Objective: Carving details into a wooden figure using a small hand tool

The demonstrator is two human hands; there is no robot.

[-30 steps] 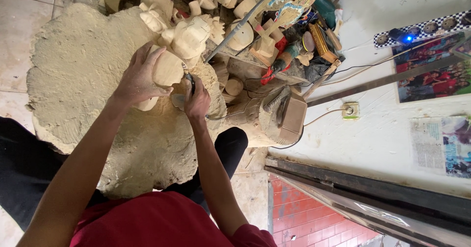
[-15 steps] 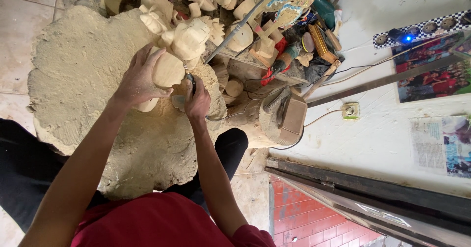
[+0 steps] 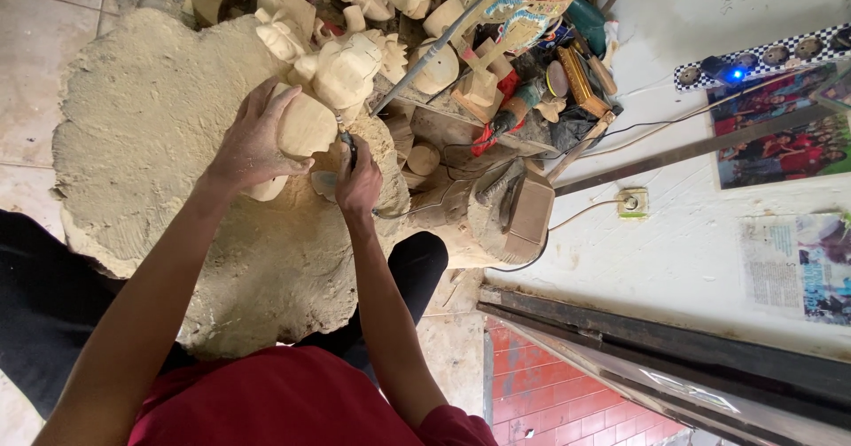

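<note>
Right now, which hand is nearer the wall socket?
Right. The right hand grips a tool beside the carving, on the side toward the socket; the left hand is farther, across the carving.

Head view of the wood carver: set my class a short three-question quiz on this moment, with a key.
1. True or false: the left hand rests on the pale rounded carved wood piece.
2. What does the right hand grip? A) a dark-handled thin carving tool B) a paintbrush C) a hammer
3. Fill in: the carving lies on a big rough ____ slab.

Key: 1 true; 2 A; 3 wooden.
</note>
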